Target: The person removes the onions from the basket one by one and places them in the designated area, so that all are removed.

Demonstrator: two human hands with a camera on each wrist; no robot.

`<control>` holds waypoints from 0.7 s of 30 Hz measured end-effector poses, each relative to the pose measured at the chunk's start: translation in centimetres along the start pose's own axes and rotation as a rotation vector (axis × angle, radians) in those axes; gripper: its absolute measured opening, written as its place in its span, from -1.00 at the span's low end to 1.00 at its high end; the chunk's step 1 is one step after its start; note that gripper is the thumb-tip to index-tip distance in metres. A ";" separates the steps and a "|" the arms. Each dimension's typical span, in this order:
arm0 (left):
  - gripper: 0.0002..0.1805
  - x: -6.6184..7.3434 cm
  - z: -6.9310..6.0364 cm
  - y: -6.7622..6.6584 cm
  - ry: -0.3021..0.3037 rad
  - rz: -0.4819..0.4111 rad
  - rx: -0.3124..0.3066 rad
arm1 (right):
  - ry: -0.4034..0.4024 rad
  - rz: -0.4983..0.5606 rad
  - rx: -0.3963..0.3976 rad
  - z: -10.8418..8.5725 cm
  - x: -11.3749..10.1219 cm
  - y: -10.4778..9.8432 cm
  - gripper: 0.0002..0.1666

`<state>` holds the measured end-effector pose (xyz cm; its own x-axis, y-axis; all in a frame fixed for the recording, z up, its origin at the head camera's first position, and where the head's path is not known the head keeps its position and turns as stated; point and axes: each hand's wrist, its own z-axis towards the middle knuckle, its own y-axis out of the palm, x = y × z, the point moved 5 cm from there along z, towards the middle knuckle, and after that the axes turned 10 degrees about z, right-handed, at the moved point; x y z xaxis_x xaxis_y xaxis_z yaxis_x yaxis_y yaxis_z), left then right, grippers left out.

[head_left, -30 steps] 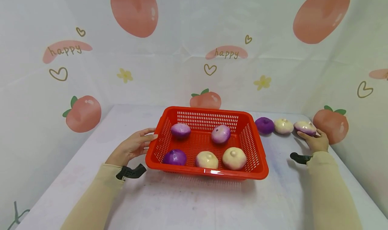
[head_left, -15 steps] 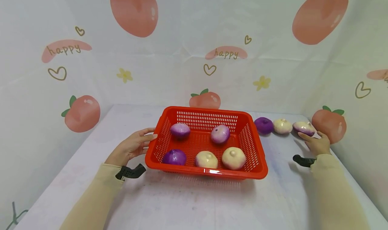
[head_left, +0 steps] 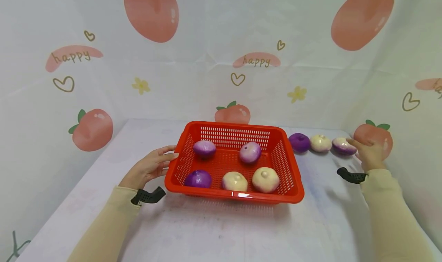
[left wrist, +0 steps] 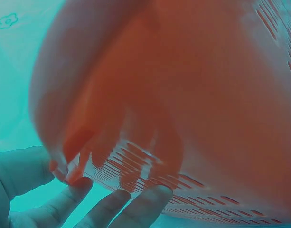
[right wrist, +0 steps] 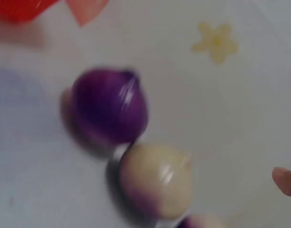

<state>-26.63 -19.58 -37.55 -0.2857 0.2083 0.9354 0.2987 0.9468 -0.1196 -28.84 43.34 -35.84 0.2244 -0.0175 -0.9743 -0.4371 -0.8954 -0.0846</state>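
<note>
- A smooth, cream-coloured left sleeve [head_left: 103, 223] ends in a black curved wrist mount [head_left: 149, 196], dotted with small holes.
- The left hand [head_left: 152, 165] holds the basket lightly by its left rim, one finger over the lip and others beneath it.
- The red basket [head_left: 238, 195] stands on the pale, faintly mottled table [head_left: 221, 231]; it looks plastic, a rounded rectangle with slotted walls and a glossy lip.
- Inside, at the left, sit a dark purple bulb [head_left: 198, 178] at the front and a streaked lilac bulb [head_left: 204, 149] behind it.
- Next come a glossy cream bulb [head_left: 235, 181] at the front, a rounder mauve bulb [head_left: 250, 152] with a dark spot farther back, and a squat ivory bulb [head_left: 265, 179] with a knobbed top.
- Right of the basket, three bulbs form a row on the table: a deep violet bulb [head_left: 299, 142], a shiny off-white bulb [head_left: 320, 143] and a two-tone bulb [head_left: 343, 146], white above purple.
- The right hand [head_left: 370, 154], fingers loose and gripping nothing, is at the two-tone bulb's right; contact is unclear.
</note>
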 end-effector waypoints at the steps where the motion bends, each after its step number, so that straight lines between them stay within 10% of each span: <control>1: -0.26 0.0 0.0 0.0 0.001 -0.002 -0.002 | -0.018 0.053 -0.014 -0.3 -0.7 0.4 0.20; 12: -0.27 0.1 0.0 0.0 0.003 -0.007 -0.006 | -0.348 0.510 -0.443 -5.4 -8.7 10.0 -0.18; 21: -0.27 0.0 0.0 0.0 -0.004 -0.010 -0.005 | -0.556 0.325 -0.799 -10.5 -10.1 18.9 -0.44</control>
<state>-26.57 -19.55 -37.57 -0.2922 0.2000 0.9352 0.3009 0.9475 -0.1086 -30.21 21.97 -25.41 -0.3253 -0.2852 -0.9016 0.3486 -0.9225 0.1661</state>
